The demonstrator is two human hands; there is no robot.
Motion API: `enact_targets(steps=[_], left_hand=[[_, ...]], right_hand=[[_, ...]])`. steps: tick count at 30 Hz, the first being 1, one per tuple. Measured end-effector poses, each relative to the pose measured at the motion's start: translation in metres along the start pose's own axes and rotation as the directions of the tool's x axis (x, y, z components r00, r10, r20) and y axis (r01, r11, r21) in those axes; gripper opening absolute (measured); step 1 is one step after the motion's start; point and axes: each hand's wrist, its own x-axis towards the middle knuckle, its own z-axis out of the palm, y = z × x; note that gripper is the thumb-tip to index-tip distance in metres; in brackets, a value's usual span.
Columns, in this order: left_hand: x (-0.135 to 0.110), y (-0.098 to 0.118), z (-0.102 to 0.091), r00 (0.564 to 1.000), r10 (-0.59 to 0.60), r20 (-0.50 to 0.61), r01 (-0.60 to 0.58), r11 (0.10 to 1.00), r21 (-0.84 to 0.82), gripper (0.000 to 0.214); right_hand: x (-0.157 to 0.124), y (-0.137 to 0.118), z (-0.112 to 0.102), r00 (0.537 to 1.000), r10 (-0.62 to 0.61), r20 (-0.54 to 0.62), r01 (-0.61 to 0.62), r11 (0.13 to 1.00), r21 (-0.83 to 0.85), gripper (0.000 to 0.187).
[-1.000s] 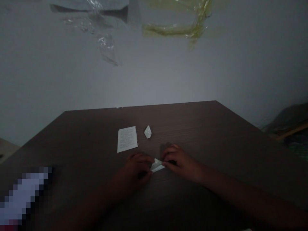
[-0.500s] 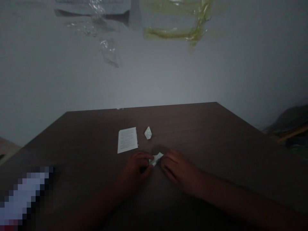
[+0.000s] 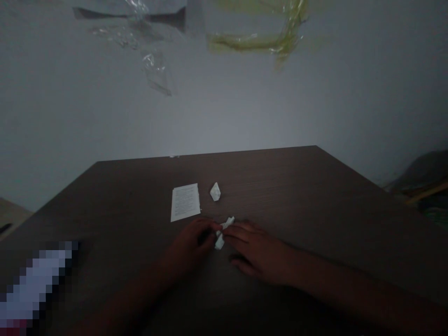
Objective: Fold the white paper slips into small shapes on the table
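Observation:
A small folded piece of paper (image 3: 220, 242) lies on the dark table between my hands, its upper end (image 3: 229, 221) showing beyond my fingers. My left hand (image 3: 198, 238) comes from the left, its index finger and thumb curled onto the paper's left edge in a pinch. My right hand (image 3: 254, 245) rests with fingers stretched out, their tips pressing the middle of the paper, and the thumb is held apart below. Just behind sit a small kite-shaped folded paper (image 3: 215, 192) and a printed sheet (image 3: 185, 202).
The brown wooden table (image 3: 266, 177) meets a pale wall (image 3: 238, 102) with tape remnants (image 3: 245, 43) on it. At the lower left is a pixelated, bright object (image 3: 35, 284). Dark items (image 3: 427, 172) stand beyond the table's right edge.
My right hand has shifted left onto the folded paper and its fingers have straightened. The paper has turned steeper, with its lower end now showing. The view has tilted slightly.

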Motion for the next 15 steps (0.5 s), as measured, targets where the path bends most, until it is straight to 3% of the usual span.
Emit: enact_targets(steps=[15], left_hand=[[0.0028,-0.0073,0.0043,0.999,0.043,0.011,-0.044,0.998,0.041,0.029]], right_hand=[[-0.0013,0.0027,0.0024,0.998,-0.008,0.068,0.011,0.999,-0.041,0.067]])
